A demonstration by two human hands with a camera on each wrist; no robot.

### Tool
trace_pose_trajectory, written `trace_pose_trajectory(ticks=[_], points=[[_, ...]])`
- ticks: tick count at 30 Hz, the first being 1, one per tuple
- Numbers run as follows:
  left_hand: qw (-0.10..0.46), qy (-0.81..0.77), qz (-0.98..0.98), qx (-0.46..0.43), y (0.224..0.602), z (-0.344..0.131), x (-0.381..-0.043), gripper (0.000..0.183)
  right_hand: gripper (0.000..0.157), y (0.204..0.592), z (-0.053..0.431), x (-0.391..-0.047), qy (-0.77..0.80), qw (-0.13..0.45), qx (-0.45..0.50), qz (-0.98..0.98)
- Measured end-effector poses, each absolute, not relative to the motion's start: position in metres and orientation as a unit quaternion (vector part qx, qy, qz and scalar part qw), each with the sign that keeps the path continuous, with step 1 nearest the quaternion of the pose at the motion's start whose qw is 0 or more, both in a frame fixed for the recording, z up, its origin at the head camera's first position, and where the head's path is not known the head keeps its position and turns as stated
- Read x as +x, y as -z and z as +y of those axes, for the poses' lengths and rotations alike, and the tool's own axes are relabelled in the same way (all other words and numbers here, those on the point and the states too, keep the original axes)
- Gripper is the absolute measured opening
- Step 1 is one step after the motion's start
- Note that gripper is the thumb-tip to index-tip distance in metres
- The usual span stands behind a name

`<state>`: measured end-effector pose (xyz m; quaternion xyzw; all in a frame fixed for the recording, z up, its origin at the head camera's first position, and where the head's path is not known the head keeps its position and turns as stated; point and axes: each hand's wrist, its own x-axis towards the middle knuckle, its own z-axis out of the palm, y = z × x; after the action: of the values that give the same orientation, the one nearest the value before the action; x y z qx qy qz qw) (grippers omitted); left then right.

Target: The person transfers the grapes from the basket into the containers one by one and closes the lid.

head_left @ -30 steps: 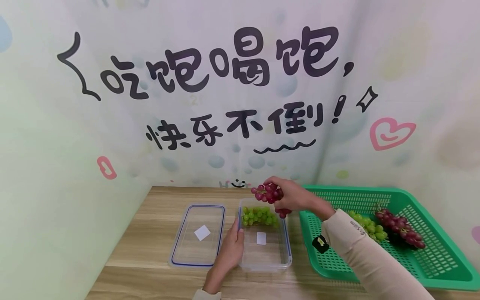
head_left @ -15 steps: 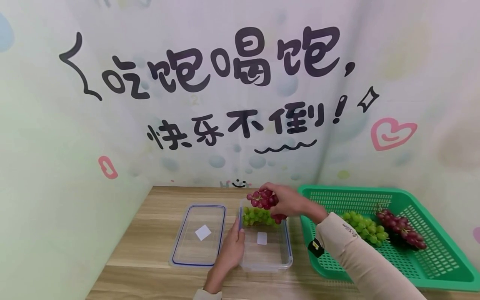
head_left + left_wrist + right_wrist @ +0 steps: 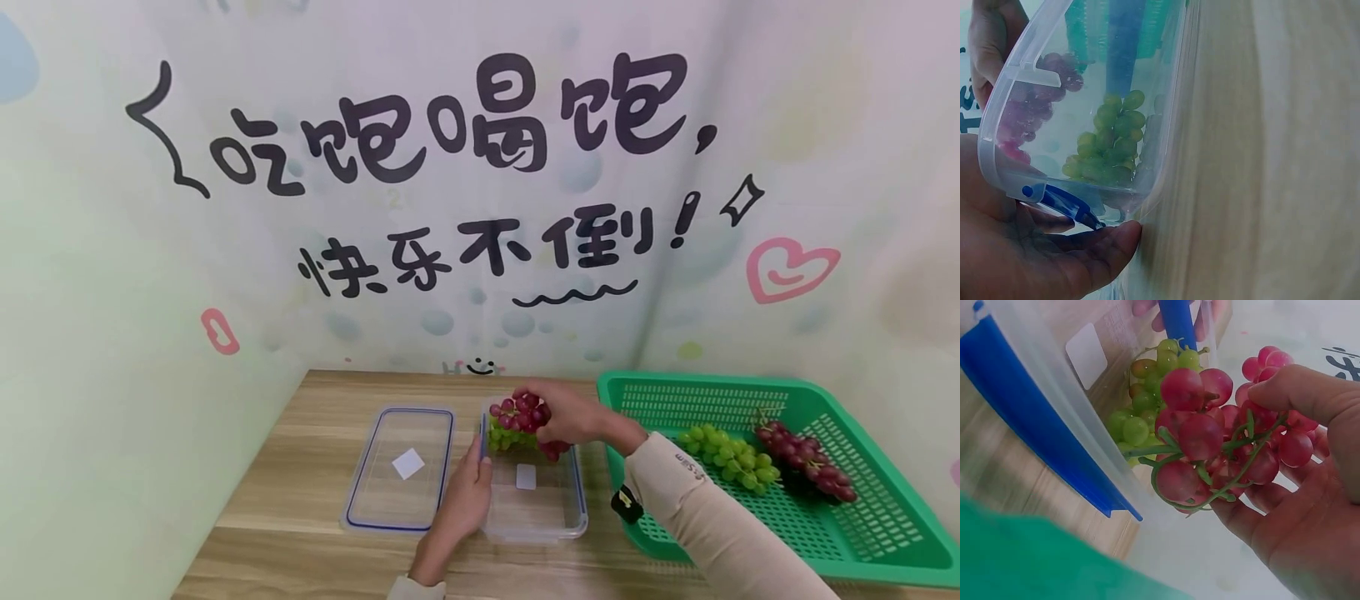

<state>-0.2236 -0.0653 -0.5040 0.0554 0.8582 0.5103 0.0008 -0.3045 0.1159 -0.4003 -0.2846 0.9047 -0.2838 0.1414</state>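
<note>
My right hand (image 3: 572, 412) grips a bunch of red grapes (image 3: 1200, 434) by its upper side, thumb across the berries. The bunch hangs over the far end of a clear plastic food container (image 3: 528, 512), where a bunch of green grapes (image 3: 1110, 140) lies; the red one partly covers it in the head view. My left hand (image 3: 467, 492) holds the container's left side, with thumb and fingers about the blue side latch (image 3: 1063, 203). Some of its fingers are hidden behind the wall and latch.
A clear lid with a blue seal (image 3: 360, 500) lies left of the container. To the right stands a green basket (image 3: 817, 542) with another green grape bunch (image 3: 731, 457) and a red grape bunch (image 3: 806, 460). A printed wall hanging (image 3: 420, 333) closes off the back.
My right hand has lowered the red grapes and moved them slightly left, over the green bunch in the container. The left hand keeps its place at the container's side.
</note>
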Motion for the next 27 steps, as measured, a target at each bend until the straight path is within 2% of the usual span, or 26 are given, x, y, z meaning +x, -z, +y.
trace_pose_trajectory(ticks=[17, 27], points=[[-0.003, -0.501, 0.864, 0.059, 0.503, -0.066, -0.225, 0.05, 0.054, 0.406, 0.105, -0.3, 0.248, 0.202, -0.288, 0.903], [-0.008, -0.501, 0.863, 0.057, 0.504, -0.066, -0.224, 0.048, 0.058, 0.411, 0.101, -0.3, 0.209, 0.214, -0.29, 0.909]])
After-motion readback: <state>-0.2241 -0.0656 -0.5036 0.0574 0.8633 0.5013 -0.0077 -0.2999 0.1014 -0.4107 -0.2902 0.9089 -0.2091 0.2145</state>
